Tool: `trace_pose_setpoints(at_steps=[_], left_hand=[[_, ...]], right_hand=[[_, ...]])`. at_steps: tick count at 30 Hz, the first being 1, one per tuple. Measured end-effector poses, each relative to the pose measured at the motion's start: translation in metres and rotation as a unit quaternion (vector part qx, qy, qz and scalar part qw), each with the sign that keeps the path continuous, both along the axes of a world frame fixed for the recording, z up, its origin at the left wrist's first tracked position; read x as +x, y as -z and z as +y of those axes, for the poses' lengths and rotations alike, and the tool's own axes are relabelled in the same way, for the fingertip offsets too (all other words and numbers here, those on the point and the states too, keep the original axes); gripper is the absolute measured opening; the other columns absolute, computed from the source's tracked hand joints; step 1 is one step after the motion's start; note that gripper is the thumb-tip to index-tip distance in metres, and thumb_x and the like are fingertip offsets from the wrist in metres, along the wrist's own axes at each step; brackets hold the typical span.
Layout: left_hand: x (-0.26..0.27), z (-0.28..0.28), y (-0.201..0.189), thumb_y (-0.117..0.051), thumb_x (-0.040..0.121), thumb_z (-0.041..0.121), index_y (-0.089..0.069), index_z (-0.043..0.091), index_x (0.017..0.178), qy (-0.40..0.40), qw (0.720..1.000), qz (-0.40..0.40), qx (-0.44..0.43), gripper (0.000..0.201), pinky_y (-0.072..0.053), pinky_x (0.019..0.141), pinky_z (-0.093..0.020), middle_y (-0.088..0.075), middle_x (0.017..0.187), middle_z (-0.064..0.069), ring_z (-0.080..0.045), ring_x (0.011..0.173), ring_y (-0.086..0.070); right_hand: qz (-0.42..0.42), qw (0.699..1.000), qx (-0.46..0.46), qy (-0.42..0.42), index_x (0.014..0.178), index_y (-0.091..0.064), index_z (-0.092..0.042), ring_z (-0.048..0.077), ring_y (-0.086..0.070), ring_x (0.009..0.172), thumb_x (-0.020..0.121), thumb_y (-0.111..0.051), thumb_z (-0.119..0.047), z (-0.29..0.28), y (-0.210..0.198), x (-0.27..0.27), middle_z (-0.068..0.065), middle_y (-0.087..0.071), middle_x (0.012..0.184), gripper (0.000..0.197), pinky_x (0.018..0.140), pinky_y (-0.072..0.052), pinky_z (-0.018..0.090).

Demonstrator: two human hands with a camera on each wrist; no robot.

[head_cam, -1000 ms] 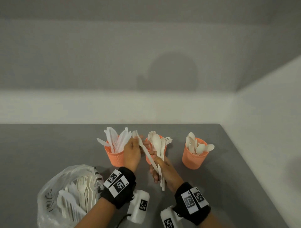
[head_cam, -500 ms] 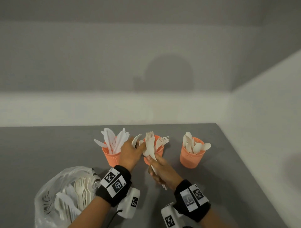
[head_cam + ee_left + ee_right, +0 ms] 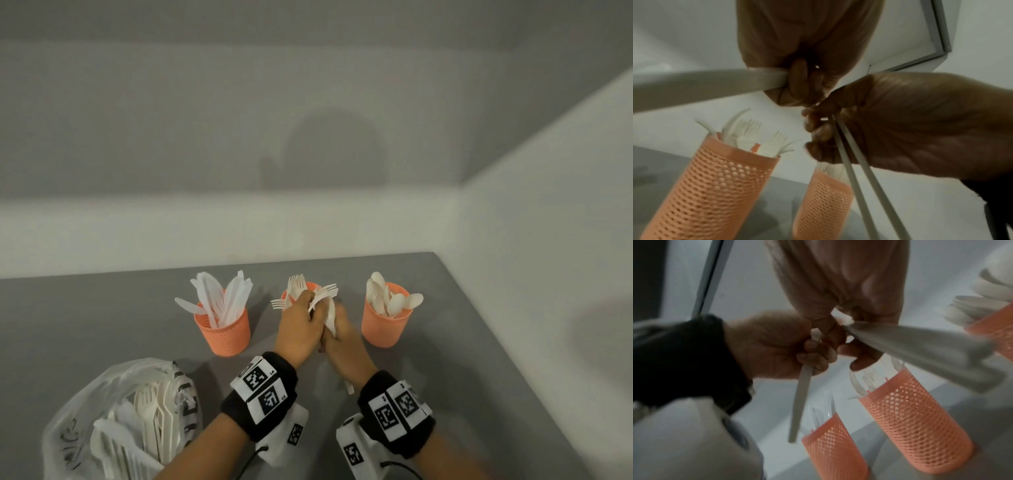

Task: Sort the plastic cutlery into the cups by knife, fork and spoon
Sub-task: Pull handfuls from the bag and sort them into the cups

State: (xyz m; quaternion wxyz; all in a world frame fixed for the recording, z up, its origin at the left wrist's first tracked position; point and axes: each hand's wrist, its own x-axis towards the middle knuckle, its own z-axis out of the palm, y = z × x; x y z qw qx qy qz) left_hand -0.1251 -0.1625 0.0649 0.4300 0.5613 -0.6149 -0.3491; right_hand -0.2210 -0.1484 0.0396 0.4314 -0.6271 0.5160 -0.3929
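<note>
Three orange mesh cups stand in a row: the knife cup [image 3: 222, 330] on the left, the fork cup [image 3: 301, 289] in the middle, the spoon cup [image 3: 387, 327] on the right. Both hands meet just in front of the fork cup. My left hand [image 3: 296, 325] grips one white cutlery handle [image 3: 799, 402]; its head is hidden. My right hand [image 3: 342, 339] holds a bundle of white cutlery [image 3: 920, 345], and one handle end [image 3: 349, 387] sticks out below the palm. The left wrist view shows two thin handles [image 3: 851, 170] running through the right hand's fingers.
A clear plastic bag [image 3: 113, 411] with several loose white pieces lies at the near left. The grey table [image 3: 479, 377] ends at white walls behind and on the right. Bare tabletop lies to the right of the spoon cup.
My left hand has moved right from beside the knife cup to the front of the fork cup, against the right hand. The held cutlery now sits lower between the hands.
</note>
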Motion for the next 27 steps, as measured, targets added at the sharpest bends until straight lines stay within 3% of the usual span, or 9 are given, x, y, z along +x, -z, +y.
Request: trace_pose_setpoints(at_steps=[4,6,9,12,14,17,19,22,27], left_hand=[[-0.013,0.000,0.005,-0.046,0.095,0.029,-0.047,0.018,0.087,0.026,0.991,0.100,0.085,0.013,-0.037,0.056,-0.018,-0.046,0.067,0.004,-0.008,0.059,-0.044],[-0.008,0.000,0.014,-0.040,0.097,0.024,-0.047,0.022,0.083,0.027,0.987,0.110,0.118,0.016,-0.031,0.053,-0.022,-0.041,0.063,0.005,-0.010,0.056,-0.037],[0.009,-0.001,0.014,-0.031,0.100,0.024,-0.054,0.018,0.081,0.046,0.997,-0.005,0.064,0.031,-0.038,0.060,-0.023,-0.050,0.061,0.003,-0.016,0.060,-0.048],[0.027,-0.019,-0.003,-0.022,0.093,0.050,-0.064,0.016,0.087,0.045,0.986,-0.157,-0.042,0.055,-0.046,0.073,-0.028,-0.066,0.080,-0.002,-0.018,0.075,-0.060],[0.034,-0.035,-0.018,-0.026,0.089,0.047,-0.065,0.013,0.092,0.021,0.984,-0.135,-0.111,0.052,-0.045,0.071,-0.026,-0.063,0.077,0.005,-0.006,0.071,-0.058],[0.037,-0.054,-0.037,-0.043,0.094,0.024,-0.061,0.006,0.097,-0.017,0.969,-0.113,-0.218,0.026,-0.036,0.057,-0.007,-0.049,0.061,0.016,0.007,0.058,-0.053],[0.039,-0.061,-0.042,-0.048,0.095,0.015,-0.056,0.007,0.106,-0.041,0.958,-0.147,-0.243,0.016,-0.033,0.048,-0.011,-0.039,0.050,0.010,-0.005,0.044,-0.045],[0.041,-0.067,-0.035,-0.051,0.093,0.014,-0.042,0.019,0.113,-0.039,0.941,-0.220,-0.255,0.023,-0.026,0.043,-0.017,-0.033,0.047,0.011,-0.002,0.040,-0.035],[0.041,-0.065,-0.011,-0.056,0.090,0.016,-0.032,0.027,0.111,0.001,0.914,-0.321,-0.247,0.033,-0.040,0.044,-0.025,-0.060,0.062,-0.009,-0.025,0.050,-0.055]], right_hand=[[-0.053,0.997,0.039,0.043,0.107,-0.047,-0.012,-0.001,-0.054,0.064,0.090,-0.040,-0.003,-0.007,-0.005,-0.023,-0.006,-0.053,0.077,0.021,0.057,-0.041,0.012],[-0.081,0.992,0.062,0.069,0.116,-0.043,-0.022,0.007,-0.042,0.057,0.085,-0.042,0.003,-0.011,-0.007,-0.039,-0.001,-0.044,0.067,0.039,0.052,-0.036,0.015],[-0.168,0.976,0.044,0.135,0.115,-0.048,-0.009,0.009,-0.048,0.057,0.092,-0.044,-0.002,-0.022,-0.017,-0.069,-0.001,-0.052,0.063,0.024,0.062,-0.041,0.022],[-0.214,0.957,-0.068,0.185,0.098,-0.041,-0.005,0.003,-0.060,0.062,0.096,-0.042,-0.003,-0.038,-0.038,-0.097,-0.006,-0.063,0.066,0.003,0.074,-0.047,0.029],[-0.197,0.948,-0.152,0.196,0.095,-0.036,-0.009,0.002,-0.062,0.071,0.097,-0.036,0.000,-0.049,-0.053,-0.110,0.001,-0.063,0.083,0.010,0.078,-0.050,0.027],[-0.178,0.939,-0.211,0.205,0.089,-0.034,-0.021,0.004,-0.064,0.082,0.097,-0.034,0.002,-0.064,-0.061,-0.120,0.010,-0.060,0.100,0.025,0.085,-0.049,0.020],[-0.154,0.942,-0.214,0.207,0.089,-0.034,-0.023,0.000,-0.064,0.085,0.097,-0.034,0.002,-0.071,-0.055,-0.120,0.011,-0.060,0.104,0.027,0.085,-0.047,0.014],[-0.113,0.952,-0.199,0.205,0.088,-0.034,-0.025,-0.001,-0.062,0.091,0.094,-0.034,0.004,-0.076,-0.034,-0.120,0.010,-0.059,0.104,0.030,0.087,-0.045,0.014],[-0.118,0.961,-0.123,0.218,0.090,-0.035,-0.028,0.027,-0.059,0.100,0.093,-0.040,0.005,-0.079,-0.004,-0.120,-0.001,-0.061,0.098,0.034,0.087,-0.045,0.033]])
